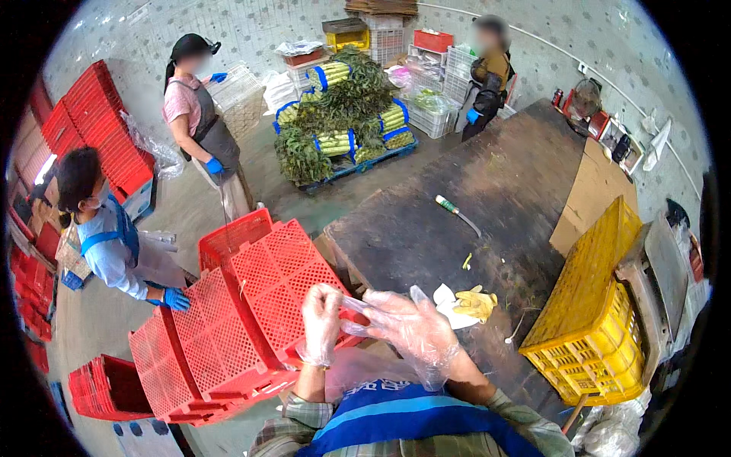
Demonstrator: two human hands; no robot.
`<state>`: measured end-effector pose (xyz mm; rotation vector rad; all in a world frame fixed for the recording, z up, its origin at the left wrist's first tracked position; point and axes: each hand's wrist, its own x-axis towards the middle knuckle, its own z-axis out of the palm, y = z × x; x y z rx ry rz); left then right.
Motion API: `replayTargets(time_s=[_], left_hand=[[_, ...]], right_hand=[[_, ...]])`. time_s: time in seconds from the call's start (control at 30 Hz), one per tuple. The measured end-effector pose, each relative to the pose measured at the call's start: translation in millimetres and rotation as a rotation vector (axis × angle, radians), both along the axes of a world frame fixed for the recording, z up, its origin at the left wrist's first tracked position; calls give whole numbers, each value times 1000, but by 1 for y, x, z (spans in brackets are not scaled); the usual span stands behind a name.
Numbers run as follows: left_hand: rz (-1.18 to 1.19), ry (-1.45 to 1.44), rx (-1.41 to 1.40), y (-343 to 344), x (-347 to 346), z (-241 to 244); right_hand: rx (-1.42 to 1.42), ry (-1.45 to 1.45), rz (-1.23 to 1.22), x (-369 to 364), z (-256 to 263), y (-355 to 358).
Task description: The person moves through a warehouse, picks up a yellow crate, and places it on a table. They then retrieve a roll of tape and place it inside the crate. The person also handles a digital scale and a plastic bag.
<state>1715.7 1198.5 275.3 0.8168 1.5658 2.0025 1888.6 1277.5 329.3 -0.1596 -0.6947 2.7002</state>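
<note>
Both of my hands wear thin clear plastic gloves in front of my blue apron (pixel 400 408). My left hand (pixel 321 320) has its fingers closed on the loose fingertip plastic of the right glove (pixel 355 305), pulling it taut. My right hand (pixel 408 328) is held palm inward with its fingers apart and nothing in them. Just beyond it, a yellow work glove (pixel 477 303) lies by a white piece (pixel 448 305) on the dark tabletop (pixel 400 240). Farther up rests a curved knife (pixel 457 213) with a green and white handle.
Upturned red plastic crates (pixel 223 325) stand at left, touched by a co-worker's blue-gloved hand (pixel 174 299). A yellow crate (pixel 599 320) stands at right. Bundled leafy stalks (pixel 337 143) fill a blue pallet (pixel 365 165). Two more people (pixel 200 120) (pixel 488 74) stand beyond.
</note>
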Motion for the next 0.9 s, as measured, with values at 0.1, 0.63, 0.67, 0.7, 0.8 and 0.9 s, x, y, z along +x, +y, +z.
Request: replayTargets(time_s=[0.1, 0.63, 0.67, 0.7, 0.8, 0.9], left_hand=[[-78, -142, 41, 2, 4, 20], [-106, -97, 160, 13, 21, 64], [-234, -40, 83, 14, 15, 57], [-305, 101, 46, 10, 21, 65], [-335, 190, 19, 5, 23, 54], [-286, 190, 16, 9, 18, 41]], right_hand=[[36, 17, 5, 0, -4, -2], [172, 150, 64, 5, -20, -10], [200, 172, 58, 5, -21, -8], [227, 190, 60, 3, -9, -6], [237, 134, 91, 4, -11, -5], [198, 76, 94, 4, -20, -8]])
